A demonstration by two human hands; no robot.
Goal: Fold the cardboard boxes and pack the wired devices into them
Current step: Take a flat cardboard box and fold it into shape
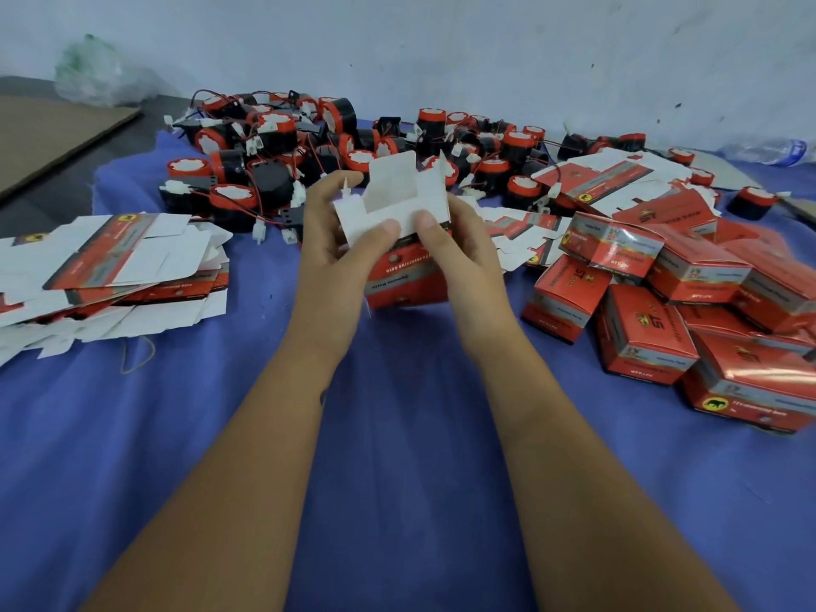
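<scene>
Glossy red cardboard boxes (644, 333) lie on matt blue cloth (397, 435).

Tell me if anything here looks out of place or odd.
A loose rubber band lies on the blue cloth below the flat box blanks. Nothing looks damaged or spilled.

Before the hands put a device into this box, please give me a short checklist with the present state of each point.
1. Box held by both the left hand and right hand: ok.
2. Top flaps open, white inside showing: ok.
3. Bottom flaps closed: cannot tell, hidden.
4. Box empty inside: cannot tell.
5. Wired devices within view behind the box: ok.
6. A hand free to fetch a device: not ok, both grip the box.
</scene>
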